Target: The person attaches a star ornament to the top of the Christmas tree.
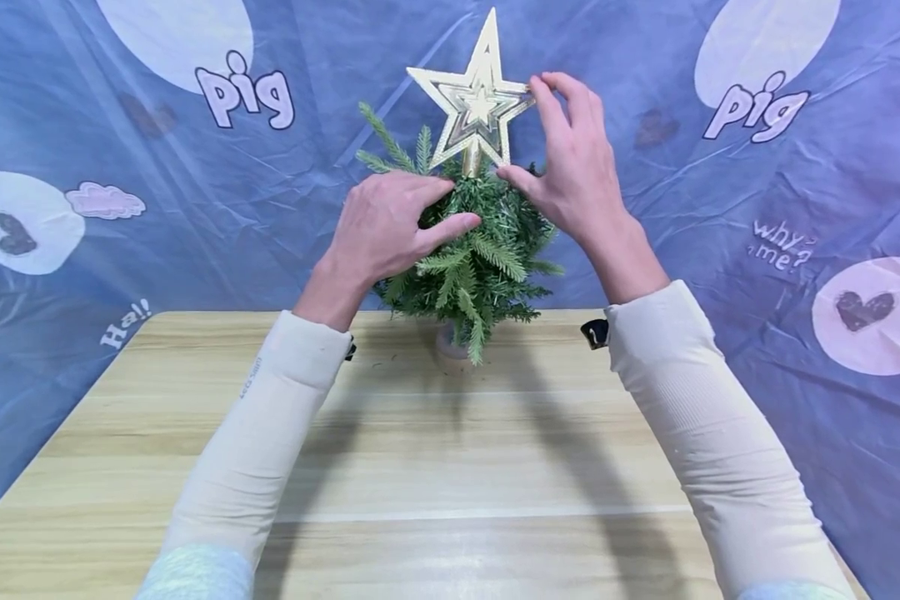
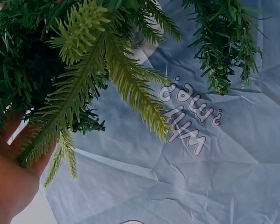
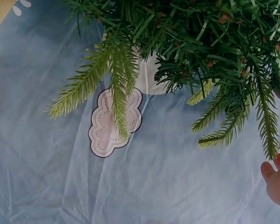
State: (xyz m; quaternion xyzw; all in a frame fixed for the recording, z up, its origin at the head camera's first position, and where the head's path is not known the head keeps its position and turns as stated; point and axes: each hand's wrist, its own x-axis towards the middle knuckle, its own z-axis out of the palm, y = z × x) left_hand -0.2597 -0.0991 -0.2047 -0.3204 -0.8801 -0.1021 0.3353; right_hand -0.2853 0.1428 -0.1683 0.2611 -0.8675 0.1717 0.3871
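Observation:
A small artificial Christmas tree stands at the far side of the table, a gold star topper upright at its tip. The left hand holds the upper branches from the left, just below the star; its thumb lies across the front and some fingers are hidden by greenery. In the left wrist view, that hand's fingers reach in among the needles. On the other side, the right hand grips the star's right edge, fingertips at the right point and thumb by the lower right point.
The tree's round base rests on the light wooden table near its back edge. Behind it hangs a wrinkled blue cloth printed with words and clouds. Long pale sleeves cover both forearms.

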